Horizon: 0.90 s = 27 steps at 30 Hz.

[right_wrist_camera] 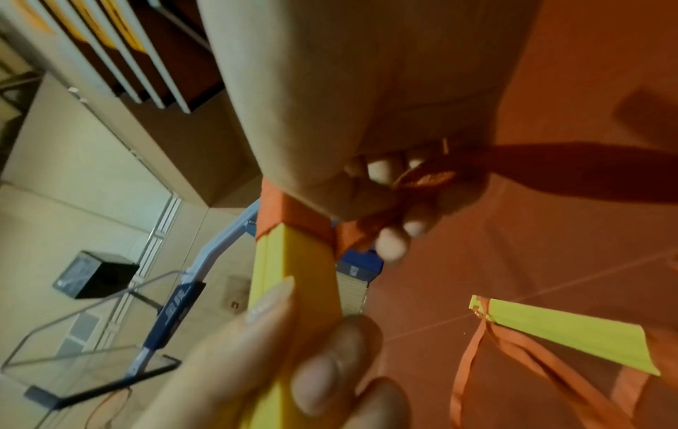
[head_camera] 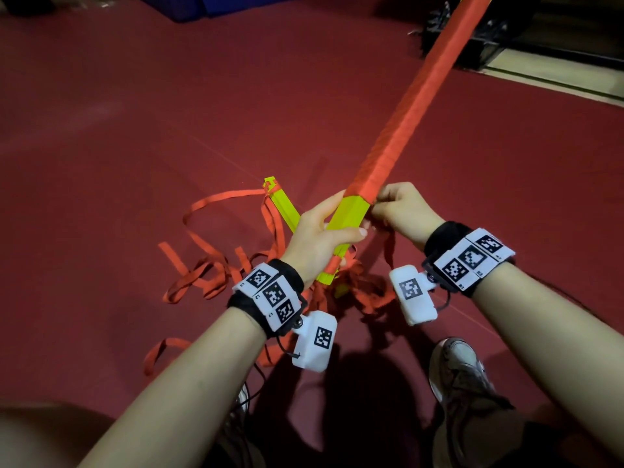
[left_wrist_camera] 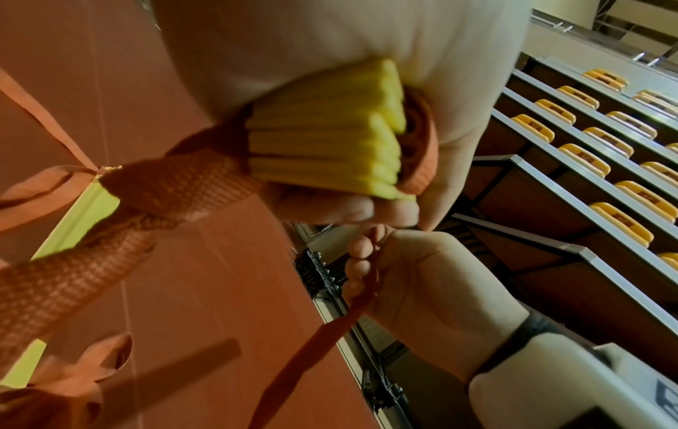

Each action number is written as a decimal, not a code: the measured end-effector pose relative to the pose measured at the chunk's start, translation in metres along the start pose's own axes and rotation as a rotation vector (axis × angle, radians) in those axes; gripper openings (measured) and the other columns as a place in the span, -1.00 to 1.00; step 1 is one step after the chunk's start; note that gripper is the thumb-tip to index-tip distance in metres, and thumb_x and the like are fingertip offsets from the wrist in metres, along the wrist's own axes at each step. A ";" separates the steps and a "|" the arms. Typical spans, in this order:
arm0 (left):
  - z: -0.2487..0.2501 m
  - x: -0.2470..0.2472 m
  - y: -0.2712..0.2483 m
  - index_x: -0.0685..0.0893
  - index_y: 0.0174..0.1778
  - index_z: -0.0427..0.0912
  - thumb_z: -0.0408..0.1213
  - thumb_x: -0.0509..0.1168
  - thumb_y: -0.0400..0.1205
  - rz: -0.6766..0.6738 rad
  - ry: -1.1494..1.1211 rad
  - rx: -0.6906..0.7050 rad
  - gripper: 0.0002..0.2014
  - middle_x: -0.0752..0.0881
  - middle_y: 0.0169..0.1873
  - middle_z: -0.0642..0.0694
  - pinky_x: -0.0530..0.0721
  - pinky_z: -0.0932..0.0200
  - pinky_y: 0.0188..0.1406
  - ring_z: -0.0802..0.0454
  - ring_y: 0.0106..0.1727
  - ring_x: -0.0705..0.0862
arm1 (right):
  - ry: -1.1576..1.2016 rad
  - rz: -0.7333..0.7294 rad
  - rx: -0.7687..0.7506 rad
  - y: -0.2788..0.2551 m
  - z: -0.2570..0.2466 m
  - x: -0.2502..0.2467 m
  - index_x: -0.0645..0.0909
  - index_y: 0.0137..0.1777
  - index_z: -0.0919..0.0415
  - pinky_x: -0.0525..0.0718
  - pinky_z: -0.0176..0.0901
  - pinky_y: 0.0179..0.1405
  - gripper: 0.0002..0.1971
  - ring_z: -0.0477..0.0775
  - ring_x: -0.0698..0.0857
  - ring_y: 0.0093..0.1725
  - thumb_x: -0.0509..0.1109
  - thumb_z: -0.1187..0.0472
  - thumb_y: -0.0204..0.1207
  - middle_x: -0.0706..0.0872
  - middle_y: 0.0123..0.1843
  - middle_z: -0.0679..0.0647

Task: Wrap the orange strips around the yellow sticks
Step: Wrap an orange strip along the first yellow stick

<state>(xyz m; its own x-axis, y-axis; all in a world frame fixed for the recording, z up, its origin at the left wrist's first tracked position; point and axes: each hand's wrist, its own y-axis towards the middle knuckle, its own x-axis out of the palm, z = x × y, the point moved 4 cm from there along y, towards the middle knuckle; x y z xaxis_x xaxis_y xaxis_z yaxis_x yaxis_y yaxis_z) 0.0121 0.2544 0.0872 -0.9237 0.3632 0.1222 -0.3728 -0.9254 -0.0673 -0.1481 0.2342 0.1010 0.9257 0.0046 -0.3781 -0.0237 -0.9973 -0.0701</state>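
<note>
**One stick mostly wrapped, a short yellow stretch left to cover**

Two hands meet at the near end of a long yellow stick [head_camera: 349, 212] that slants up and away from you. Orange wrap [head_camera: 415, 99] already covers it from the far end down to where your hands are. Only a short yellow section near you is bare.

Your left hand [head_camera: 317, 234] is curled around that bare section, thumb across the top, holding the stick steady. Your right hand [head_camera: 401, 211] is closed beside the wrap's lower edge, fingers pinching the working orange strip [left_wrist_camera: 352, 313], which trails down from your fist towards the floor [head_camera: 135, 96].

You appear to be midway through a turn, laying the next loop just below the last one. The wrist views are blurred, so how taut the strip is cannot be told for sure.

The next move calls for passing the strip round the stick once more, keeping it pulled snug and overlapping the previous loop. Your left hand will likely need to slide down to clear room.

A second yellow stick [head_camera: 283, 207] lies on the floor beyond your left hand, among a tangle of loose orange strips [head_camera: 202, 278].
</note>
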 end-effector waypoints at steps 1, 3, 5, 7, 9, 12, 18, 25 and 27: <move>0.000 0.000 0.001 0.62 0.33 0.24 -0.57 0.48 0.54 0.017 0.007 0.009 -0.37 0.76 -0.21 0.00 0.51 0.18 -0.53 -0.12 -0.23 0.54 | -0.037 0.035 -0.006 0.001 0.002 -0.001 0.70 -0.25 0.52 0.57 -0.30 -0.48 -0.77 -0.12 0.63 -0.54 0.21 0.67 0.37 0.75 -0.41 0.21; 0.000 -0.001 0.002 0.60 0.34 0.24 -0.57 0.50 0.53 0.053 0.032 0.045 -0.36 0.74 -0.19 -0.01 0.54 0.12 -0.45 -0.09 -0.22 0.55 | -0.074 0.096 0.000 0.002 0.005 -0.003 0.70 -0.32 0.42 0.63 -0.28 -0.38 -0.71 -0.15 0.69 -0.51 0.19 0.68 0.34 0.75 -0.46 0.12; 0.000 -0.002 0.002 0.59 0.39 0.13 -0.58 0.50 0.53 0.085 0.044 0.071 -0.37 0.76 -0.28 0.08 0.54 0.21 -0.54 0.00 -0.39 0.57 | -0.111 0.104 0.019 -0.002 0.004 0.000 0.68 -0.39 0.30 0.58 -0.35 -0.44 -0.64 -0.20 0.63 -0.56 0.14 0.65 0.32 0.69 -0.57 -0.03; 0.001 -0.003 0.002 0.60 0.43 -0.07 -0.57 0.52 0.52 0.134 0.099 0.078 -0.41 0.76 -0.38 0.14 0.55 0.26 -0.54 0.14 -0.48 0.57 | -0.165 0.092 0.012 -0.008 -0.002 0.003 0.68 -0.43 0.28 0.51 -0.38 -0.49 -0.67 -0.22 0.55 -0.59 0.15 0.60 0.28 0.66 -0.61 -0.04; 0.002 -0.008 0.002 0.64 0.38 -0.16 -0.40 0.60 0.45 0.221 0.205 0.089 -0.44 0.76 -0.32 0.12 0.64 0.17 -0.32 0.16 -0.38 0.66 | -0.207 0.107 -0.044 -0.013 -0.014 0.002 0.68 -0.42 0.34 0.50 -0.33 -0.46 -0.73 -0.19 0.55 -0.56 0.16 0.55 0.24 0.69 -0.58 0.03; 0.014 -0.018 0.001 0.72 0.20 0.02 -0.08 0.59 0.42 0.339 0.570 0.113 -0.57 0.76 -0.25 0.08 0.68 0.02 -0.09 -0.06 -0.13 0.75 | -0.218 0.126 -0.125 -0.017 -0.027 0.004 0.64 -0.42 0.33 0.47 -0.24 -0.45 -0.82 -0.13 0.52 -0.54 0.27 0.39 0.36 0.70 -0.50 0.19; 0.031 -0.011 -0.015 0.53 0.41 0.13 0.04 0.38 0.61 0.431 1.145 0.176 -0.56 0.78 0.14 -0.06 0.52 -0.09 -0.07 -0.35 0.15 0.72 | -0.029 0.169 -0.031 -0.014 -0.023 0.017 0.66 -0.41 0.33 0.37 -0.27 -0.50 -0.41 -0.14 0.44 -0.59 0.46 -0.24 0.54 0.60 -0.62 -0.03; 0.031 0.002 -0.016 0.38 0.61 -0.01 0.05 0.29 0.66 0.325 1.227 0.263 -0.41 0.67 0.33 -0.09 0.60 -0.14 -0.02 -0.30 0.22 0.70 | 0.217 0.172 -0.017 -0.018 -0.018 0.010 0.54 -0.23 0.69 0.18 -0.25 -0.67 -0.48 -0.06 0.24 -0.65 0.51 0.12 0.61 0.58 -0.65 -0.07; 0.028 0.000 -0.004 0.44 0.45 0.09 -0.05 0.33 0.58 0.181 0.858 0.165 -0.51 0.76 0.21 -0.06 0.68 -0.14 0.03 -0.27 0.16 0.73 | 0.200 0.150 -0.052 -0.022 -0.024 0.005 0.54 -0.16 0.77 0.16 -0.27 -0.68 -0.46 -0.11 0.22 -0.66 0.47 0.15 0.63 0.58 -0.66 -0.10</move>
<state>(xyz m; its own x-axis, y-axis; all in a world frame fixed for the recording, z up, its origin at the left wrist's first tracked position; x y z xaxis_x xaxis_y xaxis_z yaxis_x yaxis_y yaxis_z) 0.0155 0.2549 0.1153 -0.7399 0.1044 -0.6645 -0.2588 -0.9560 0.1380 -0.1340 0.2544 0.1225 0.9698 -0.1532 -0.1899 -0.1517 -0.9882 0.0223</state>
